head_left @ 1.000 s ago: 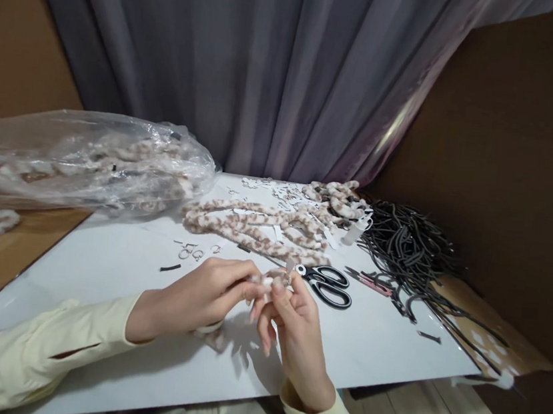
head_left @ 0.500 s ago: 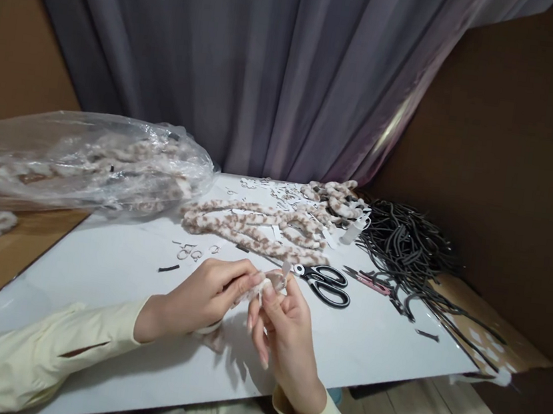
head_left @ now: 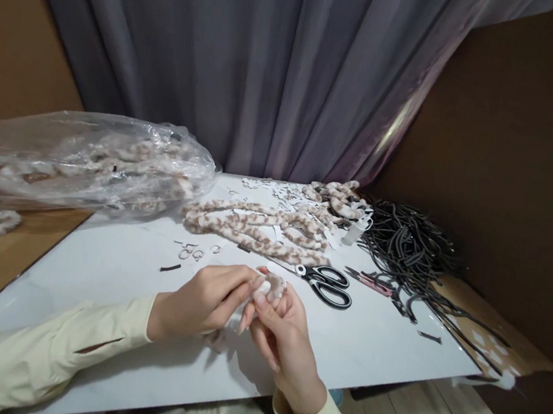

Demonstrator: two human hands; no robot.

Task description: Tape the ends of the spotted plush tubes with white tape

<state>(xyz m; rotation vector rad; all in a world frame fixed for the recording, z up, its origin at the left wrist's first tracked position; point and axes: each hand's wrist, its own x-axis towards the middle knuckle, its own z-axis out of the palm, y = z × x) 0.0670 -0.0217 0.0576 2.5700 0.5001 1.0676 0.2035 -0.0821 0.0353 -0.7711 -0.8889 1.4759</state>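
Observation:
Over the front of the white table, my left hand (head_left: 212, 298) and my right hand (head_left: 286, 332) meet, both closed on a fluffy white-and-brown fabric piece (head_left: 275, 286). A white bit of it pokes up between the thumbs; fingers hide the rest. More spotted fluffy fabric (head_left: 214, 340) shows beneath my left wrist, and whether it joins the held piece I cannot tell. Just beyond my right hand lie black-handled scissors (head_left: 330, 287), their blades partly under fluffy spotted strips (head_left: 257, 237).
Small metal rings (head_left: 196, 253) and a short black piece (head_left: 171, 268) lie left of centre. A clear plastic bag (head_left: 85, 163) of fluffy strips fills the back left. At right are pink thread snips (head_left: 372, 283), a small bottle (head_left: 354, 230) and a heap of black cords (head_left: 407, 250).
The fabric between my fingers has turned, so more of its spotted fluffy side shows. A pale flap that stuck up beside my right fingers is out of sight. My left hand shifted slightly right.

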